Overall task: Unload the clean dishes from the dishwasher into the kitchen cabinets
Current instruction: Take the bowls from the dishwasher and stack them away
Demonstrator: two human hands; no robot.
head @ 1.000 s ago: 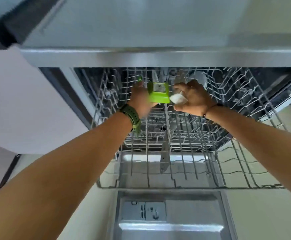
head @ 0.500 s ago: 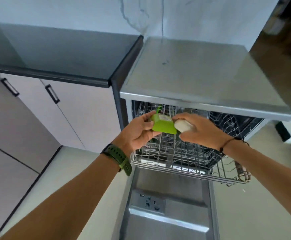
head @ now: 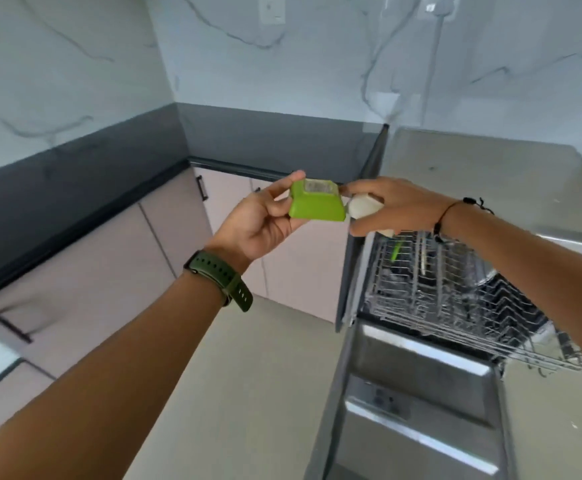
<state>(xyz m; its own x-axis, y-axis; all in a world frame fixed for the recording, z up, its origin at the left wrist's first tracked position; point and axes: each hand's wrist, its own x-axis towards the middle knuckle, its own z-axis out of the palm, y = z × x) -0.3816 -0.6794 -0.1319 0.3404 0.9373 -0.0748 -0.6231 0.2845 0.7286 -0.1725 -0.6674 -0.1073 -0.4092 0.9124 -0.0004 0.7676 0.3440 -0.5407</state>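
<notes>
My left hand (head: 265, 220) pinches a small green square bowl (head: 317, 201), held upside down at chest height in front of the lower cabinets. Right beside it my right hand (head: 393, 206) grips a small white dish (head: 364, 206), which touches the green bowl's right edge. Both hands are up and to the left of the open dishwasher (head: 417, 375). Its wire rack (head: 456, 299) is pulled out, and a green utensil (head: 396, 251) and a few other pieces stand in it.
The dishwasher door (head: 417, 410) lies open, low on the right. Pale lower cabinets (head: 227, 202) with black handles run under a dark countertop (head: 272, 140) that wraps the corner. A marble wall (head: 317, 57) rises behind. Beige floor (head: 265, 375) spreads between cabinets and dishwasher.
Both hands have lifted the green bowl and the white dish out of the rack and carried them up and left. The view has swung from the rack towards the corner cabinets.
</notes>
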